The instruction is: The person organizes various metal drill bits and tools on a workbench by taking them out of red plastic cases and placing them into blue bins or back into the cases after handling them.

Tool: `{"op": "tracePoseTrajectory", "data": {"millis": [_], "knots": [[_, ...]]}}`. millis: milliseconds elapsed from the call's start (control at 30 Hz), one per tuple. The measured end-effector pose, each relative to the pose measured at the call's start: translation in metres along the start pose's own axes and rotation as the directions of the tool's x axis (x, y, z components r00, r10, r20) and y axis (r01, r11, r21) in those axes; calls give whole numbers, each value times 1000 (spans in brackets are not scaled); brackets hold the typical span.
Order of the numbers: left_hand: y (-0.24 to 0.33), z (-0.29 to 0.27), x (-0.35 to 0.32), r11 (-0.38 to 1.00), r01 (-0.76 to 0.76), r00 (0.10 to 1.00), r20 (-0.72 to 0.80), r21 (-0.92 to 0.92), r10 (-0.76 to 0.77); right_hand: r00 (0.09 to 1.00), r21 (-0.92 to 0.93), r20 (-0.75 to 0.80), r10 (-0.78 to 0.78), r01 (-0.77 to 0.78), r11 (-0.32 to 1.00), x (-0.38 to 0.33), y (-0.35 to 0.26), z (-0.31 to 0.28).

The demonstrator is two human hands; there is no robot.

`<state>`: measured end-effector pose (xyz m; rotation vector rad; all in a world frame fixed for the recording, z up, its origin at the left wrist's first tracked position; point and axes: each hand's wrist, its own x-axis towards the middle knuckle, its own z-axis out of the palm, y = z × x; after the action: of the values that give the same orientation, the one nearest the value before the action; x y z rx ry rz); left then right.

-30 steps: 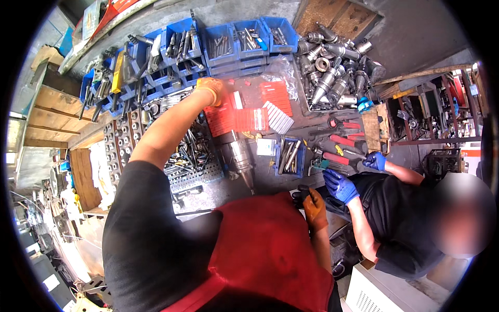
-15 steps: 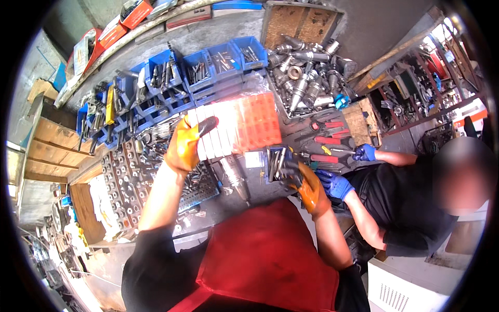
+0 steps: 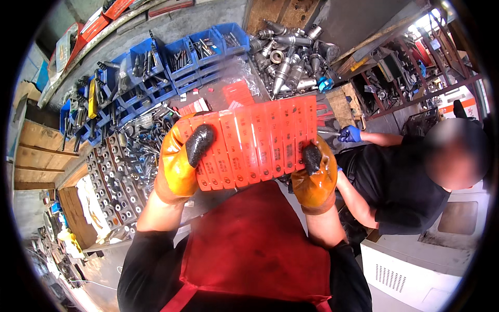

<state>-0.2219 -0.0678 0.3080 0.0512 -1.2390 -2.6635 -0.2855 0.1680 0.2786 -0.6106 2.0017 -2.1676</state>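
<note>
A wide row of slim red boxes [image 3: 253, 143], bundled side by side under shiny clear film, is held up over the bench in front of my chest. My left hand [image 3: 179, 156], in an orange glove with dark fingertips, grips the left end with its thumb on the front face. At the right end my right hand [image 3: 315, 174], gloved alike, has its thumb pressed on the lower corner. The fingers of both hands are mostly hidden behind the bundle. More red boxes [image 3: 238, 93] lie on the bench behind it.
Blue bins [image 3: 179, 57] of drill bits and cutters line the back. Metal tool holders [image 3: 291, 65] fill a tray at back right. A rack of round parts [image 3: 112, 182] stands left. A co-worker's blue-gloved hand [image 3: 350, 133] holds a tool at right.
The bundle has come nearer, turned so its red face shows across its width. My right hand has risen from the metal pieces on the bench and taken its right end.
</note>
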Motion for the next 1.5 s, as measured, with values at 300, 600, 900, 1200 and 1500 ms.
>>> {"op": "tracePoseTrajectory", "data": {"millis": [300,600,900,1200,1500], "knots": [[-7,-13,5,981,-100,993,70,168,90,990,66,-63,-123,127,990,-10,-4,8],[-64,-50,18,972,183,981,37,145,-191,965,431,-90,244,-183,883,0,34,-7],[-82,-45,6,974,197,980,16,113,-200,950,404,-23,311,-276,872,-19,57,-12],[-115,-89,9,987,128,949,302,-101,-92,942,563,-72,327,-232,793,-19,84,-2],[-159,-92,-3,980,195,963,-197,44,-183,918,-290,97,384,-343,893,-28,92,3]]}}
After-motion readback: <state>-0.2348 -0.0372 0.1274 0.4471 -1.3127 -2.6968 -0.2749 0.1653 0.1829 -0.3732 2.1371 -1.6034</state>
